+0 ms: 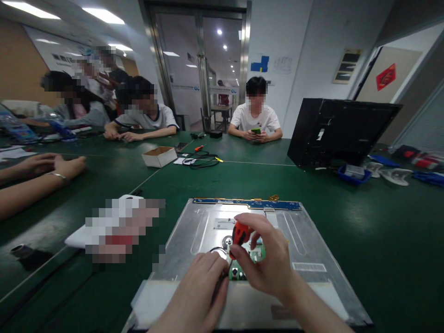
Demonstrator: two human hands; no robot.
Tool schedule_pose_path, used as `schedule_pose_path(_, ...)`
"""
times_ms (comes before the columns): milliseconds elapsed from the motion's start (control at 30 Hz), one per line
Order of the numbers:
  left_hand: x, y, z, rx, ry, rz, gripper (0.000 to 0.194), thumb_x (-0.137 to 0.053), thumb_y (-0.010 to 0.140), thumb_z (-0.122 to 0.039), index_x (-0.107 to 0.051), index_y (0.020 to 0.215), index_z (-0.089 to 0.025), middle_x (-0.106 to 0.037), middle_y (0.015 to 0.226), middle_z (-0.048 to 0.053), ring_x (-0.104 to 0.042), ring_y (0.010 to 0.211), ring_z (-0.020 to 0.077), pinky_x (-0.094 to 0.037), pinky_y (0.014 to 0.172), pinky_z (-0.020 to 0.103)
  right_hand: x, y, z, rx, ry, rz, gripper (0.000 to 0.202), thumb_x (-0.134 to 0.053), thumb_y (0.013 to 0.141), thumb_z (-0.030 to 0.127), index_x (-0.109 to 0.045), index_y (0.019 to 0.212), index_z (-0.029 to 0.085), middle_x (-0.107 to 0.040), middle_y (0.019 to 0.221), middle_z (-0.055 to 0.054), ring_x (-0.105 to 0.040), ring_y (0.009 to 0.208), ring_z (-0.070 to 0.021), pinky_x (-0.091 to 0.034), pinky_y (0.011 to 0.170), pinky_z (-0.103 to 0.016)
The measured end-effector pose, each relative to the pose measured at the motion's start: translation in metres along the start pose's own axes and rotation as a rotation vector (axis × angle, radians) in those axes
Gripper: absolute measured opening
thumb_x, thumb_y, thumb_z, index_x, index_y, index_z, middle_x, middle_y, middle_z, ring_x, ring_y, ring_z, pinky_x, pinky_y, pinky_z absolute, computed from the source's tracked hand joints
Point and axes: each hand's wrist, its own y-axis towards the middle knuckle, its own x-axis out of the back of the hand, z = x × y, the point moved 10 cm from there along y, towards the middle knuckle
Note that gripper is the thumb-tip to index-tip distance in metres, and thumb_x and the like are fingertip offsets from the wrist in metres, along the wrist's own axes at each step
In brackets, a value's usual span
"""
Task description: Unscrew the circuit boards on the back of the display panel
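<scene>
Green table fills the foreground. The right hand pinches a red-and-black screwdriver in its fingers above a circuit board; whether the left hand grips anything, I cannot tell. Beneath lies a metal panel, toward the table's near edge; beyond, a black monitor.

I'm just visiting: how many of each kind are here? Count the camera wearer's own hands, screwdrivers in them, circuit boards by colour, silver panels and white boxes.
Own hands: 2 (left hand, right hand)
Held screwdriver: 1
Green board: 1
Blue board: 1
Silver panel: 1
White box: 1
Total: 7
</scene>
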Motion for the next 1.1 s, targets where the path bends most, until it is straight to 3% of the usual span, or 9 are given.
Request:
schedule_pose_path(200, -0.0018, 0.0017, -0.0003, 0.013, 0.005, 0.025, 0.013, -0.041, 0.092, -0.015, -0.052, 0.091, -0.020, -0.064, 0.092, 0.008, -0.061, 0.084, 0.0250, -0.049, 0.074, 0.038, 0.0017, -0.0034, -0.0030, -0.039, -0.032, -0.058, 0.040, -0.060, 0.091, 0.022, -0.044, 0.127, 0.022, -0.072, 0.102, -0.008, -0.063, 0.058, -0.0128, -0.054, 0.049, -0.028)
schedule_pose_path(500, -0.0029, 0.0008, -0.0002, 0.016, 0.000, 0.031, 0.016, -0.040, 0.093, -0.014, -0.054, 0.093, -0.020, -0.064, 0.095, 0.009, -0.060, 0.085, 0.0250, -0.049, 0.075, 0.038, -0.0002, 0.0025, 0.0039, 0.015, 0.036, 0.008, 0.040, -0.054, 0.091, 0.011, -0.051, 0.130, 0.019, -0.063, 0.114, -0.012, -0.067, 0.091, -0.0184, -0.059, 0.059, -0.027)
schedule_pose_path(600, -0.0034, 0.0007, -0.0001, 0.010, -0.012, 0.039, 0.017, -0.039, 0.093, -0.015, -0.055, 0.094, -0.020, -0.064, 0.095, 0.009, -0.060, 0.085, 0.0250, -0.049, 0.075, 0.038, -0.0016, 0.0019, 0.0049, 0.024, 0.042, 0.025, 0.041, -0.051, 0.092, 0.011, -0.050, 0.133, 0.017, -0.065, 0.110, -0.011, -0.067, 0.091, -0.0181, -0.060, 0.063, -0.028)
schedule_pose_path(800, -0.0007, 0.0006, -0.0009, 0.000, -0.011, 0.020, 0.014, -0.040, 0.092, -0.014, -0.053, 0.094, -0.020, -0.064, 0.096, 0.010, -0.060, 0.086, 0.0257, -0.050, 0.075, 0.039, 0.0003, -0.0010, 0.0008, 0.026, 0.017, -0.039, 0.038, -0.064, 0.091, 0.021, -0.049, 0.126, 0.019, -0.067, 0.101, -0.007, -0.067, 0.082, -0.0170, -0.060, 0.063, -0.029)
schedule_pose_path(1100, -0.0009, 0.0007, 0.0002, -0.003, -0.020, 0.001, 0.014, -0.042, 0.092, -0.016, -0.056, 0.092, -0.021, -0.064, 0.093, 0.008, -0.061, 0.084, 0.0248, -0.050, 0.074, 0.036, -0.0011, 0.0025, 0.0053, 0.024, 0.003, 0.024, 0.038, -0.052, 0.093, 0.013, -0.053, 0.130, 0.018, -0.064, 0.110, -0.011, -0.066, 0.078, -0.0152, -0.057, 0.054, -0.026)
